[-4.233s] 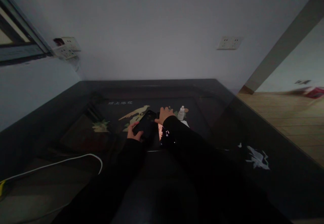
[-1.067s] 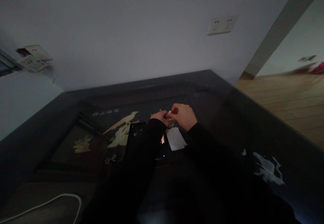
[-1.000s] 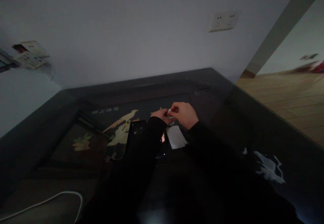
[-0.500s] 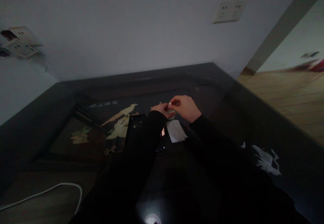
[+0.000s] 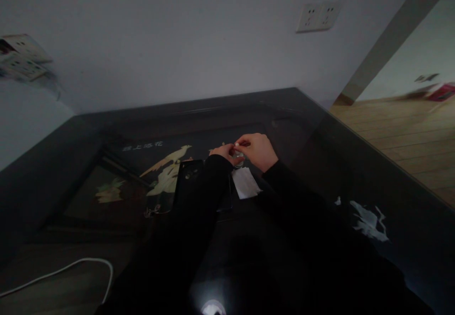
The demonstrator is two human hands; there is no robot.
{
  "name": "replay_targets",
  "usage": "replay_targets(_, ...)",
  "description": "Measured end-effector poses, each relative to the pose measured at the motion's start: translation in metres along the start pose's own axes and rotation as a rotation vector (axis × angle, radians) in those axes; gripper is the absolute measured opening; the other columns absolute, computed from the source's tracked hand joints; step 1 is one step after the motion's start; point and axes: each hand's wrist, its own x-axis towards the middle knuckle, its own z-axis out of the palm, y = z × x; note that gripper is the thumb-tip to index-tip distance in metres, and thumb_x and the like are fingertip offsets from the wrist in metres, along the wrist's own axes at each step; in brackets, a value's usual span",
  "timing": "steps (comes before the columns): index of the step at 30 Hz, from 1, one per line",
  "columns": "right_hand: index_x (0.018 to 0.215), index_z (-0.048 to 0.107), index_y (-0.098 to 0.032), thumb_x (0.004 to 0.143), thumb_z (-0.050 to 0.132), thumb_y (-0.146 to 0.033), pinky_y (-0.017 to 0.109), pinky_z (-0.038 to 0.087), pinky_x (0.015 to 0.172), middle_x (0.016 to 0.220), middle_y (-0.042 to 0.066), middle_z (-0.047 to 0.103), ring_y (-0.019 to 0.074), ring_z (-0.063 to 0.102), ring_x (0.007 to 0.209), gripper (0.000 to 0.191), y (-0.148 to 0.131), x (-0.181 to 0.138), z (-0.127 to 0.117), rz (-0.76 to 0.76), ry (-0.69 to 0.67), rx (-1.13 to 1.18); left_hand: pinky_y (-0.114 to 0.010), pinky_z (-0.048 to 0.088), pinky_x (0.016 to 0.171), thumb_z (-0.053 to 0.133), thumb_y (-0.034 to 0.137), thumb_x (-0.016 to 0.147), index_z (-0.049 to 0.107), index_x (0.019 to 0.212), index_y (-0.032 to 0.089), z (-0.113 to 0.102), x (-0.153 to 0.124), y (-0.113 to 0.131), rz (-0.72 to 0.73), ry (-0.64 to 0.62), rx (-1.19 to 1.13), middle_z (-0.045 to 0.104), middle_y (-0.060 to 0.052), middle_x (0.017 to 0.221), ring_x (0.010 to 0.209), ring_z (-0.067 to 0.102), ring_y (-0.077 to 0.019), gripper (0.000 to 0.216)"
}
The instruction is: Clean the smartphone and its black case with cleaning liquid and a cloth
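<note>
Over the dark table, my left hand (image 5: 224,153) has its fingers closed around a small clear bottle (image 5: 239,158), mostly hidden by the fingers. My right hand (image 5: 259,151) comes in from the right, thumb and forefinger pinched on a small white piece (image 5: 236,144) at the bottle's top; what that piece is cannot be made out. Just below the hands lies a folded white tissue (image 5: 246,183). Left of it a dark phone (image 5: 226,202) is partly covered by my left sleeve, beside a black phone case (image 5: 184,178).
The glossy black table (image 5: 302,130) carries inlaid bird figures and stands against a wall. A double socket (image 5: 317,17) is on the wall; more sockets (image 5: 24,59) are at the left. A white cable (image 5: 85,260) runs at lower left. A bright light reflection shows at the bottom.
Both hands keep nearly the same pose at the bottle. The view has shifted slightly. A lit patch seen on the phone earlier no longer shows.
</note>
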Motion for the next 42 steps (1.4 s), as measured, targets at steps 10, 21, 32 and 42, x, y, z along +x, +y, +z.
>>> replay_targets(10, 0.071, 0.066, -0.02, 0.073, 0.063, -0.024, 0.027, 0.046, 0.066, 0.072, 0.001, 0.068, 0.0146, 0.062, 0.068, 0.005, -0.005, -0.001, -0.001, 0.0, 0.035, 0.0, -0.03, 0.044, 0.073, 0.057, 0.053, 0.066, 0.06, 0.092, 0.021, 0.0, -0.001, 0.003, -0.004, -0.008, 0.027, 0.067, -0.002, 0.09, 0.084, 0.062, -0.0204, 0.041)
replay_targets(21, 0.077, 0.063, -0.018, 0.072, 0.062, -0.024, 0.03, 0.052, 0.071, 0.08, 0.003, 0.069, 0.015, 0.065, 0.074, 0.008, -0.035, -0.045, -0.065, -0.069, 0.201, 0.465, -0.029, 0.041, 0.082, 0.057, 0.045, 0.071, 0.061, 0.104, 0.028, -0.012, -0.004, 0.003, 0.004, -0.034, 0.005, 0.067, 0.001, 0.098, 0.094, 0.06, -0.0182, 0.037)
replay_targets(32, 0.066, 0.062, -0.018, 0.074, 0.059, -0.022, 0.025, 0.049, 0.06, 0.065, 0.001, 0.067, 0.0142, 0.064, 0.062, 0.009, -0.005, -0.065, -0.014, -0.031, -0.022, 0.234, -0.03, 0.04, 0.086, 0.057, 0.043, 0.072, 0.06, 0.108, 0.027, -0.01, -0.004, 0.001, 0.03, -0.017, 0.007, 0.066, 0.0, 0.103, 0.097, 0.059, -0.019, 0.039)
replay_targets(42, 0.074, 0.064, -0.016, 0.07, 0.064, -0.025, 0.029, 0.052, 0.067, 0.073, 0.003, 0.069, 0.0163, 0.066, 0.069, 0.01, -0.023, -0.031, -0.052, -0.035, 0.201, 0.414, -0.025, 0.044, 0.079, 0.059, 0.048, 0.069, 0.061, 0.107, 0.026, -0.003, 0.004, -0.008, 0.072, -0.033, -0.081, 0.067, 0.001, 0.099, 0.092, 0.061, -0.0174, 0.044)
